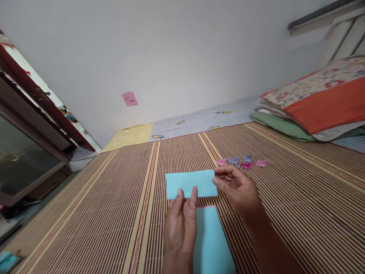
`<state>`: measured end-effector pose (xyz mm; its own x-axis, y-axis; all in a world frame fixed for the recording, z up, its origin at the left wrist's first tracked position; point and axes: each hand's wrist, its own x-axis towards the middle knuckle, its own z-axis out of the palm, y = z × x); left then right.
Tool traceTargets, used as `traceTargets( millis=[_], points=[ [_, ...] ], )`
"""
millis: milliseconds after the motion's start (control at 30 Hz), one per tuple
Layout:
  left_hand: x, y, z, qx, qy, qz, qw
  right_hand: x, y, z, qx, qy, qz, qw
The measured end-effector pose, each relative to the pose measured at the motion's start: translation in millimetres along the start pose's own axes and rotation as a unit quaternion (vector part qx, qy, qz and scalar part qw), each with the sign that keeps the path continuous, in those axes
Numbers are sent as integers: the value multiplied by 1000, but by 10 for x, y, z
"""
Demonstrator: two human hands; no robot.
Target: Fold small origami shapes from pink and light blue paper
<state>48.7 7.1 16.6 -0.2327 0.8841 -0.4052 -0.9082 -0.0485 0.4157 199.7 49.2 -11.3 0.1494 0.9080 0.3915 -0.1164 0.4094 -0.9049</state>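
Observation:
A light blue sheet of paper (188,184), shaped as a wide rectangle, is held up above the striped mat. My left hand (181,228) grips its lower edge, with the thumb and a finger showing in front of the paper. At its right end, my right hand (239,188) pinches the edge between thumb and fingers. Below the held sheet lies more light blue paper (213,239) on the mat, with a thin pink strip at its top edge. My left hand partly covers it.
Several small folded paper pieces (246,165), pink, blue and magenta, lie on the striped mat (128,190). A pillow (327,91) and folded bedding sit at the right. A pink note (129,99) is on the wall. Something blue (8,262) lies at the lower left.

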Motion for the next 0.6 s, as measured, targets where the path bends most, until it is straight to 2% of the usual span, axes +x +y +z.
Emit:
traceTargets(
  millis=[200,433,600],
  points=[
    [-6,-5,-7,5,-1,4,1000,-37,-95,6,-70,21,-34,997],
    [16,-10,-34,17,-16,4,1000,-35,-158,12,-148,6,-138,979],
    [13,-9,-34,3,-8,-4,1000,-42,-127,6,-112,10,-95,989]
  ],
)
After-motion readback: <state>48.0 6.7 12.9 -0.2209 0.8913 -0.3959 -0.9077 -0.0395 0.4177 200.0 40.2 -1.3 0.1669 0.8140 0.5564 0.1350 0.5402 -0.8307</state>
